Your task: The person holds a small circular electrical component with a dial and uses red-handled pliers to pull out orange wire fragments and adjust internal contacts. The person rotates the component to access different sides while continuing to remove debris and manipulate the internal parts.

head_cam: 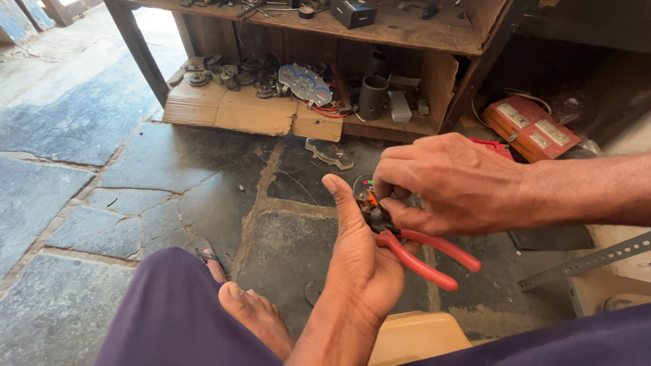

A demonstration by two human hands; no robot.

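Stone-slab floor (102, 122), dark and cracked; person seated above it, purple-clad knees at the lower edge, one bare foot (254, 315) on the slabs.

Low wooden shelf (407, 30) along the far side. Flattened brown cardboard (230, 108) hangs over its bottom board's front edge, carrying metal parts and a round gauge face (305, 83) (pale blue, red marks). Grey tube (373, 95) upright beside it. Flat red box (532, 127) with pale rectangular labels lies at the shelf's right end.

Left hand (363, 261) upright, thumb extended, fingers curled round a small round gauge part (366, 193) with orange and green markings. Right hand (454, 183) pinches down at that part, fingers tight. Red-handled pliers (424, 254) lie across the left palm, handles pointing right.
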